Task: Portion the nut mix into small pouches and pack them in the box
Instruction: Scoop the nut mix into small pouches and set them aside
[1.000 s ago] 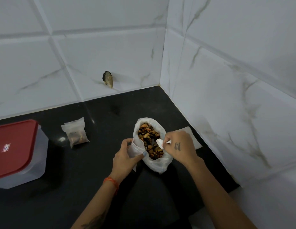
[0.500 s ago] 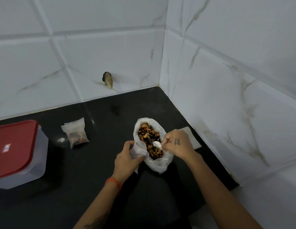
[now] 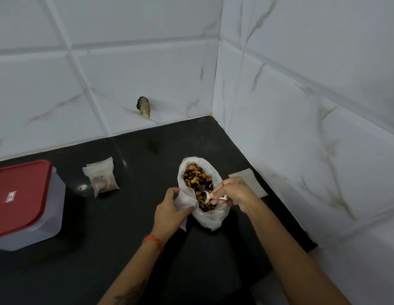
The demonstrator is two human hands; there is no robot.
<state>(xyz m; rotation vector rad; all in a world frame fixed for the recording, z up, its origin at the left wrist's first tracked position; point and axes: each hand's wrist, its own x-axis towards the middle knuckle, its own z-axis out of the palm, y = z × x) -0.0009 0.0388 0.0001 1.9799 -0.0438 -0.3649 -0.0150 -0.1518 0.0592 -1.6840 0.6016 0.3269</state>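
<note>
**Desk corner: nut mix, pouches, box**

Desk (image 3: 125, 249): black, glossy, set into a corner of white marbled tile walls (image 3: 301, 106).

Bag (image 3: 210, 217): white, thin plastic, mouth open upward, standing on the desk near the right wall. It held the nut mix (image 3: 195, 178), brown and dark pieces, visible through the mouth.

Left hand (image 3: 169, 213): fingers and thumb curled round an open pouch (image 3: 185, 200), small and translucent, held against the bag's left rim. An orange thread band (image 3: 153, 241) sat on the wrist.

Right hand (image 3: 233, 192): fingers pinched on a white spoon (image 3: 206, 197), its bowl down inside the bag mouth among the nuts. Whether the spoon carried any mix could not be told.

Filled pouch (image 3: 102, 178): lay flat on the desk, left of the bag and well apart from it, with dark nuts gathered at its near end.

Box (image 3: 48, 208): clear plastic with a red lid (image 3: 18, 194) shut on top, at the far left edge of the view, left of the filled pouch and apart from it.

Flat pouch (image 3: 250, 179): translucent, lay on the desk just right of the bag, partly behind the right hand, close to the wall.

Wall fitting (image 3: 144, 106): a small dark and tan lump on the far wall, just above the desk line; what it was could not be told.
</note>
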